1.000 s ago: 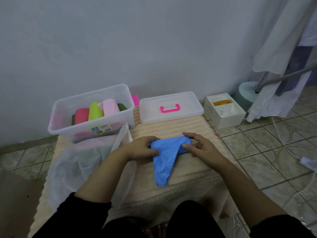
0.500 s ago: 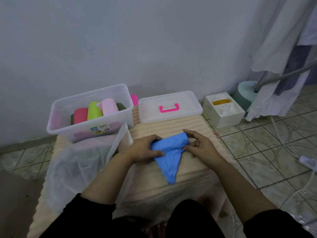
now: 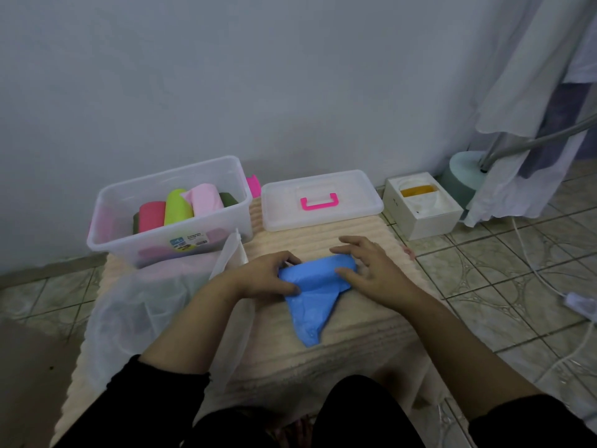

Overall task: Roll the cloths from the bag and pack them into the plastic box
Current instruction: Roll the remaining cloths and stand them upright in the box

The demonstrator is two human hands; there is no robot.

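A blue cloth (image 3: pixel 315 291) lies on the beige mat (image 3: pixel 361 337), its far part rolled into a tube and a loose triangular tail pointing toward me. My left hand (image 3: pixel 265 278) grips the roll's left end with curled fingers. My right hand (image 3: pixel 368 268) rests over the right end, fingers spread and thumb against the roll. The clear plastic box (image 3: pixel 106 231) at the back left holds several rolled cloths: red, lime, pink and dark green. A translucent white bag (image 3: pixel 139 302) lies in front of the box.
The box lid (image 3: pixel 355 192) with a pink handle lies behind the cloth. A white carton (image 3: pixel 429 221) stands on the tiled floor to the right, beside a stand base and hanging white fabric. A white cable (image 3: pixel 549 286) runs across the tiles. The wall is close behind.
The roll has grown and turned toward me, so the loose blue tail is shorter. My right fingers have lifted and spread over the roll's right end.
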